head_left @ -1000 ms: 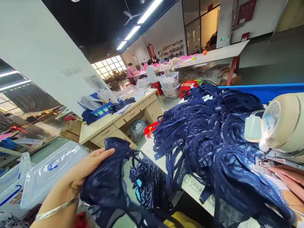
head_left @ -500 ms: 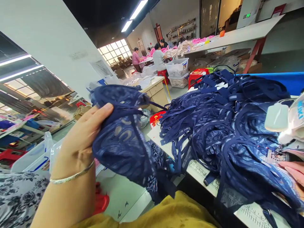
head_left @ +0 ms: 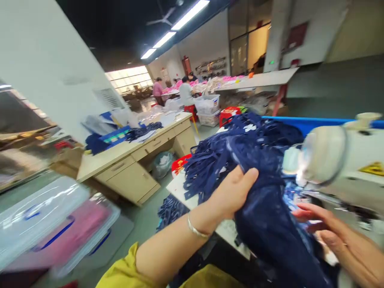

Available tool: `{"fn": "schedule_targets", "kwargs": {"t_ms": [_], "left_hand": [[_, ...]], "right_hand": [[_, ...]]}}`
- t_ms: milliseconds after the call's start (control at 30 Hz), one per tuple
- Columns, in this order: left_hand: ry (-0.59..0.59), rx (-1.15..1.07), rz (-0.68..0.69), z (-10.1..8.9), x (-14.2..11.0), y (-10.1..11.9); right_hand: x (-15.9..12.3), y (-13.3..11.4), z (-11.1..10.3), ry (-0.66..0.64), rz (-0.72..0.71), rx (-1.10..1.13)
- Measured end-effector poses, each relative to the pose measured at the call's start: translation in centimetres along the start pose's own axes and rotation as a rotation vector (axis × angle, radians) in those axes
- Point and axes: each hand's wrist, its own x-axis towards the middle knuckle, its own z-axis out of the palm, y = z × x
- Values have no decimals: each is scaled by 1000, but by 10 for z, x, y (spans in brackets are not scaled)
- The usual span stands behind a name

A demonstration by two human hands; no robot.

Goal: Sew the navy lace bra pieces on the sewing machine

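Observation:
My left hand [head_left: 232, 192] is closed on a navy lace bra [head_left: 270, 212], thumb on top. The fabric hangs down to the right in front of the sewing machine and is blurred by motion. My right hand [head_left: 327, 228] is at the machine's needle area, beside the bra's right edge. Its fingers are slightly bent and apart; whether the fingertips touch the fabric I cannot tell. Behind the left hand lies a heap of navy bras and straps [head_left: 207, 164] on the machine table. The sewing machine [head_left: 327, 156] stands at the right.
A cream desk [head_left: 135, 154] with papers and navy fabric stands at the left. Clear lidded bins [head_left: 42, 212], one with pink fabric inside, are at lower left. Red stools [head_left: 229, 114] and stacked bins [head_left: 207, 104] are farther back. People sit and stand at a long table [head_left: 267, 82].
My left hand has carried the bra rightward, from the left side to in front of the sewing machine. The view has turned right, and more of my right hand and the machine shows.

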Motion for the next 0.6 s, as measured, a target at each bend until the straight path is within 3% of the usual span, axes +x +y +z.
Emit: {"fn": "schedule_targets", "kwargs": {"t_ms": [100, 200, 267, 333, 433, 600], "left_hand": [[-14, 35, -22, 16, 16, -45], [-36, 118, -84, 19, 32, -80], [-69, 139, -147, 17, 41, -92], [-133, 131, -153, 15, 50, -94], [-225, 204, -54, 16, 65, -83], [-322, 635, 182, 22, 98, -71]], "right_hand": [[2, -27, 0, -61, -37, 89], [14, -38, -1, -82, 35, -50], [21, -37, -1, -96, 98, -108], [25, -33, -2, -127, 125, -133], [26, -31, -2, -152, 89, -149], [28, -33, -4, -107, 80, -145]]}}
